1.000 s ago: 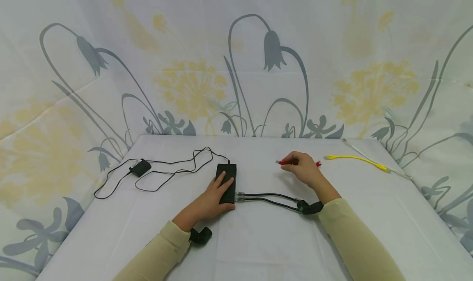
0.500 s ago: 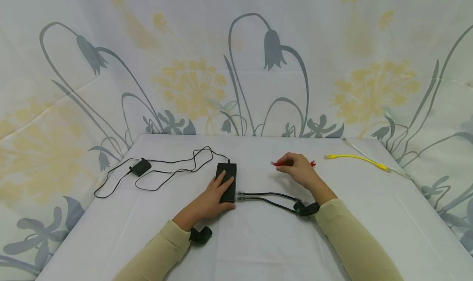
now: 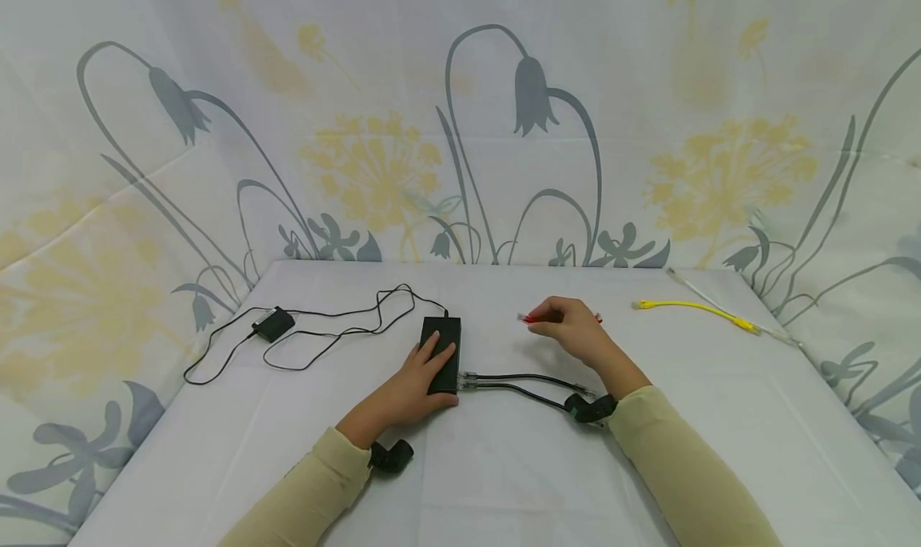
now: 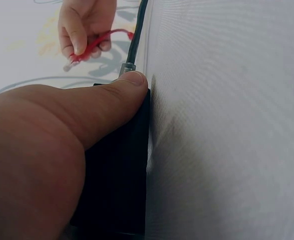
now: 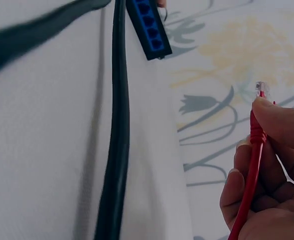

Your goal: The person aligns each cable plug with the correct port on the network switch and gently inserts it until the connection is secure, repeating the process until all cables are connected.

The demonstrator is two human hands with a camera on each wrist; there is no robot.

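Observation:
A black network switch [image 3: 449, 329] lies on the white table, and my left hand [image 3: 410, 391] rests on it with spread fingers. My left thumb [image 4: 111, 102] lies along its near end in the left wrist view. Two black network cables [image 3: 528, 377] are plugged into the right side of the switch. To the right, my right hand [image 3: 572, 331] pinches a short red network cable [image 5: 254, 162] just behind its clear plug [image 5: 260, 89]. That plug points left toward the switch, apart from it. Blue ports [image 5: 149, 22] show on the switch in the right wrist view.
A black power adapter [image 3: 273, 325] lies at the left, its thin cord [image 3: 345, 333] looping to the back of the switch. A yellow network cable [image 3: 691, 307] and a white cable [image 3: 694, 289] lie at the right. Patterned fabric [image 3: 403, 155] hangs behind the table.
My right hand has moved left toward the switch, carrying the red network cable. My left hand and the switch have stayed where they were.

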